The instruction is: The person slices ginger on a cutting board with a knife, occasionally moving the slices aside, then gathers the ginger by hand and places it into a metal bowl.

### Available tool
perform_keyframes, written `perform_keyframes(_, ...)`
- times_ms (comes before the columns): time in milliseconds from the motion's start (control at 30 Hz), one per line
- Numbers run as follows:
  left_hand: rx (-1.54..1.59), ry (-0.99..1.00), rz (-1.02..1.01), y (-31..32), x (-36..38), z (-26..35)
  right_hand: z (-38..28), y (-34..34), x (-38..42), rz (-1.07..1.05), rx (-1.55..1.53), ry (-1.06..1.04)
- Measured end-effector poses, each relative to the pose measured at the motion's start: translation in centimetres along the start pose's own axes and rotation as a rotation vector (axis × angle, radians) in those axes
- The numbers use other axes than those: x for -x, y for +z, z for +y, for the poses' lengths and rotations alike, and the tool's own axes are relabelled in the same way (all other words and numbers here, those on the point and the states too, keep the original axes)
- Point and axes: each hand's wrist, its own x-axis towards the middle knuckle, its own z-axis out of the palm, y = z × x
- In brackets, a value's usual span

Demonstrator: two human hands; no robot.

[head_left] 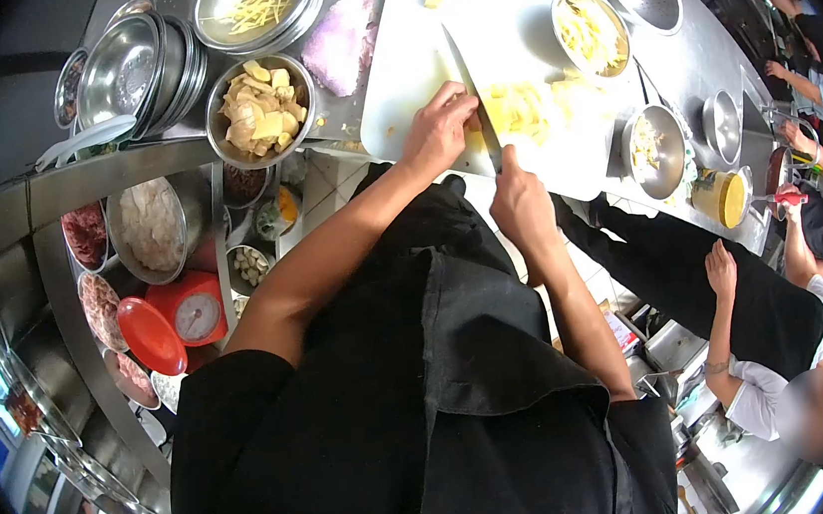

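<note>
Right hand (523, 200) closed round the handle of a long steel-bladed kitchen knife (475, 100), blade running up across the large white plastic cutting board (412, 66). Left hand (439, 132) curled, fingers bent down on a small yellowish piece at the blade's left side, touching or nearly touching the steel. Heap of pale yellow cut slices (521, 110) lying just right of the blade on the board.

Likely trouble: fingertips so close to the edge risk a nick if the piece rolls or the knuckles flatten. Board near the front edge of the steel bench (691, 57); could slide under a hard push. Cut slices piled against the blade could crowd the stroke and spill off the board.

Round steel bowl of pale chunky pieces (260, 107) just left of the board, near the left forearm; a wide elbow could knock it. Steel bowl of thin yellow strips (591, 32) on the board's far right. Another person in a white shirt (773, 359) standing close on the right; a jostle could throw the knife hand off line.
</note>
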Motion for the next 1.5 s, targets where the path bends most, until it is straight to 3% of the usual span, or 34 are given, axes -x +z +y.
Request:
perform_keyframes(200,-0.017,0.029,-0.002,0.0,-0.1,-0.2,0.2,0.3,-1.7,0.0,-0.034,0.053)
perform_keyframes(333,-0.007,-0.008,-0.022,-0.3,0.0,0.0,1.5,-1.5,-1.5,0.076,-0.27,-0.028)
perform_keyframes(433,-0.036,0.006,-0.035,-0.2,0.0,0.0,1.4,-4.6,-1.4,-0.044,-0.452,0.126)
perform_keyframes(567,-0.148,0.008,-0.08,-0.9,-0.6,2.0,1.9,-7.6,-0.4,-0.019,-0.549,0.177)
perform_keyframes(733,-0.411,0.13,-0.218,-0.2,-0.7,3.5,4.1,-8.4,1.7,0.058,-0.583,0.202)
perform_keyframes(1067,-0.495,0.023,-0.109,0.0,-1.8,3.6,7.7,-7.8,5.6,0.095,-0.62,0.179)
perform_keyframes(1167,-0.657,0.044,-0.2,0.0,-2.7,1.7,8.6,-7.2,6.3,0.129,-0.497,0.167)
perform_keyframes(1200,-0.643,-0.137,-0.213,-0.3,-2.5,3.2,10.2,-5.8,6.7,0.151,-0.426,0.126)
perform_keyframes(1233,-0.557,-0.287,-0.24,0.1,-1.7,2.5,10.7,-5.4,7.1,0.072,-0.528,0.213)
perform_keyframes(1267,-0.52,-0.351,-0.31,-0.2,-1.5,3.4,14.1,-0.9,6.4,0.219,-0.64,0.125)
perform_keyframes(1300,-0.662,0.256,-0.141,0.6,0.1,-0.6,11.6,-4.7,6.4,0.084,-0.427,0.158)
perform_keyframes(1333,-0.8,0.2,-0.505,0.2,-0.3,-0.4,10.1,-6.2,6.0,0.093,-0.308,0.179)
perform_keyframes(1367,-0.792,0.155,-0.544,-0.1,0.1,1.9,11.7,-4.0,4.8,0.234,-0.343,0.032)
perform_keyframes(1400,-0.955,0.199,-0.643,0.0,0.9,1.5,13.4,-2.2,3.5,0.048,-0.569,0.088)
perform_keyframes(1467,-0.903,0.412,-0.525,-0.7,0.4,2.4,17.7,3.0,-0.9,-0.116,-0.925,0.122)
perform_keyframes(1500,-0.908,0.42,-0.5,-0.9,-0.1,2.4,17.7,3.1,-1.5,-0.107,-0.911,0.102)
